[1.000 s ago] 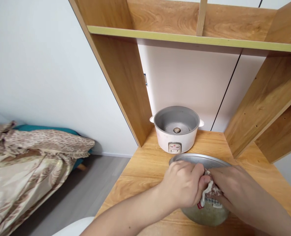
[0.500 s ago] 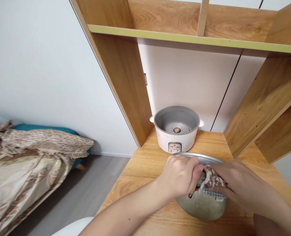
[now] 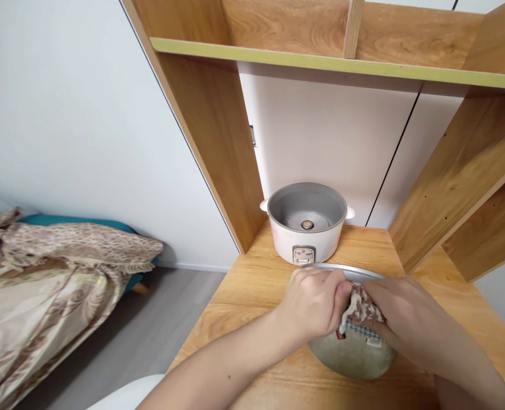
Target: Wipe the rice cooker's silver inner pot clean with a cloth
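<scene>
The fingers of the left hand (image 3: 314, 302) curl tightly over the rim of the metal pot (image 3: 354, 356); those of the right hand (image 3: 406, 316) grip 1 bunched cloth (image 3: 362, 304) against it. This looks like wiping; the next stroke calls for a steady pot. It sits over the tabletop (image 3: 218, 310), before 1 white cooker body (image 3: 327, 245).

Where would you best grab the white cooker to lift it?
Probably by the left handle and right handle, one hand coming in from each side. They jut out near the rim on opposite sides of the upright white cooker, while the metal pot stands in the way at its front.
</scene>
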`<action>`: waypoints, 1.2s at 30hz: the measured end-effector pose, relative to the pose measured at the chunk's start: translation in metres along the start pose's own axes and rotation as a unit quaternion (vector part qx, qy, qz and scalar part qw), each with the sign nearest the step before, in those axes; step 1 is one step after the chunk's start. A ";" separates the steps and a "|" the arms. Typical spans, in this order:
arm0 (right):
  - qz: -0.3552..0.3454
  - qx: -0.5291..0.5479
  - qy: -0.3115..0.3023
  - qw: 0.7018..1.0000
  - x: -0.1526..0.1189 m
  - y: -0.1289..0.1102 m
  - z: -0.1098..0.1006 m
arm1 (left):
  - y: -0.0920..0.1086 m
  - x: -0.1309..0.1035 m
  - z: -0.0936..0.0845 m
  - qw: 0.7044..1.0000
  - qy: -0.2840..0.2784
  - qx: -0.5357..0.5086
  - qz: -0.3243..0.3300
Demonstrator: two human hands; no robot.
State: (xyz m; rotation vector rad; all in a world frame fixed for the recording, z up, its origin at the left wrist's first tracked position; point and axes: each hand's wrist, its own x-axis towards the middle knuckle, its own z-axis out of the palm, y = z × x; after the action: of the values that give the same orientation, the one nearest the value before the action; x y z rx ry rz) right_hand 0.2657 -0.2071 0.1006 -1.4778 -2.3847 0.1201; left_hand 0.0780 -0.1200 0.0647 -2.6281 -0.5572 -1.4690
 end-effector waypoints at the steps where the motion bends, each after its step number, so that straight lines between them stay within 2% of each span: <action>1: -0.008 -0.013 0.009 1.000 -0.001 -0.001 0.002 | 0.001 0.000 0.000 1.000 0.000 -0.002 0.001; 6: -0.026 -0.042 0.036 0.998 -0.002 -0.001 0.004 | -0.001 0.000 -0.001 1.000 -0.015 -0.015 0.008; 13: 0.004 0.001 -0.002 1.000 0.001 0.005 -0.010 | -0.007 0.000 0.001 0.999 -0.017 -0.028 0.010; 22: 0.013 -0.026 -0.022 0.999 -0.001 0.003 -0.007 | -0.002 0.005 -0.008 0.998 -0.054 -0.014 0.010; 25: 0.008 -0.031 -0.016 0.999 -0.002 -0.001 -0.004 | 0.005 0.007 -0.011 0.998 -0.048 0.010 0.032; 29: -0.023 -0.031 0.027 0.999 -0.001 -0.007 0.002 | 0.011 0.004 -0.011 0.998 -0.040 0.014 0.049; 32: -0.047 -0.038 0.043 0.997 0.000 -0.009 0.005 | 0.009 0.000 -0.009 0.999 -0.034 0.004 0.040; 36: -0.023 -0.023 0.029 0.999 0.002 -0.010 0.002 | 0.002 -0.003 -0.005 0.999 -0.014 -0.019 0.027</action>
State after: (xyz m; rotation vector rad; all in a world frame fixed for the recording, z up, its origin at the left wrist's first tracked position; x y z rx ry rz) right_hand 0.2562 -0.2097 0.1018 -1.4259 -2.3876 0.0108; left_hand 0.0733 -0.1233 0.0651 -2.6748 -0.4604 -1.4427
